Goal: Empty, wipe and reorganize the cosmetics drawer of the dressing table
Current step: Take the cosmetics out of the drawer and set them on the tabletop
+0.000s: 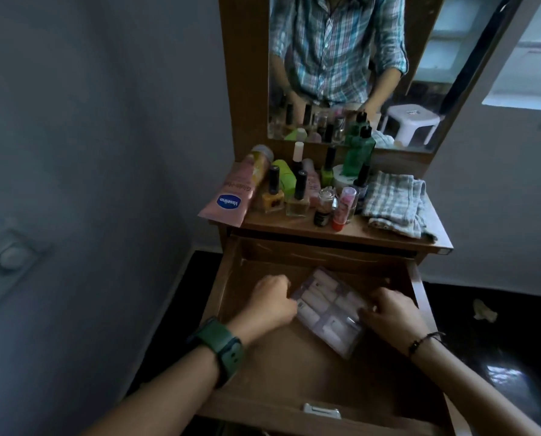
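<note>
I had both hands in the open drawer (262, 372): my left hand (275, 302), curled, touched the left edge of one clear plastic packet (329, 309), and my right hand (391, 313), fingers bent, pressed on its right edge. Whether either hand truly gripped it I could not tell. The packet was the only thing in the drawer; its pale contents were too blurred to count. On the tabletop (351, 231) stood one Vaseline tube (237, 193), one folded checked cloth (395, 202), one green bottle (358, 152) and several nail-polish bottles, overlapping.

Drawer (262, 366) open; clear compartmented box (329, 309) lies tilted inside.
</note>
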